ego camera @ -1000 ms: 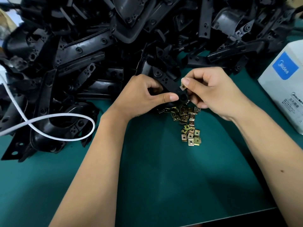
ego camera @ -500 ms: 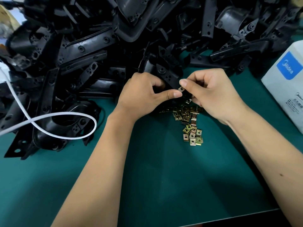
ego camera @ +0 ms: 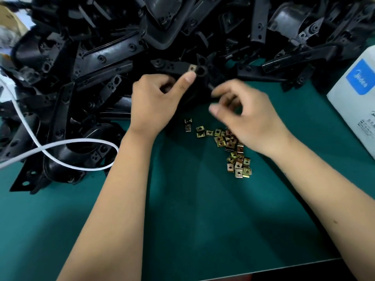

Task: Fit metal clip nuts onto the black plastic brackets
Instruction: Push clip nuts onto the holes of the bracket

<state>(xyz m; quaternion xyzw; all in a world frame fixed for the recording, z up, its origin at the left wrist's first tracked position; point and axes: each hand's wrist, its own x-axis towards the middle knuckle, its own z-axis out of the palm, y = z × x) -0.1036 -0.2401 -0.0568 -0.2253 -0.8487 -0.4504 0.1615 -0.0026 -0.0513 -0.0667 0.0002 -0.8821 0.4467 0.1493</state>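
A green table [ego camera: 192, 209] is carrying the whole job, its far half buried under a heap of black plastic brackets [ego camera: 101, 57]. The left hand [ego camera: 154, 104] is gripping one bracket [ego camera: 178, 67] just clear of that heap, fingers curled round it and the thumb pressing up beside a metal clip nut [ego camera: 192, 68] that is sitting on the bracket's end, next to a round hole. That nut is looking seated, so this fitting is judged done or nearly so. The right hand [ego camera: 243, 116] is hanging just to the right of the left grip and a little nearer the person, blurred, fingers loosely curled; whether it is pinching anything cannot be told. Directly below it, the loose clip nuts [ego camera: 233, 151] are lying scattered on the table, a few dozen by the look of them, with two more strays lying beneath the left grip. Judging by the heap, most brackets are waiting for nuts, so the task seems far from finished. A white cable [ego camera: 60, 147] is looping over the brackets left of the left forearm, and a white box [ego camera: 357, 102] is standing well off to the right.
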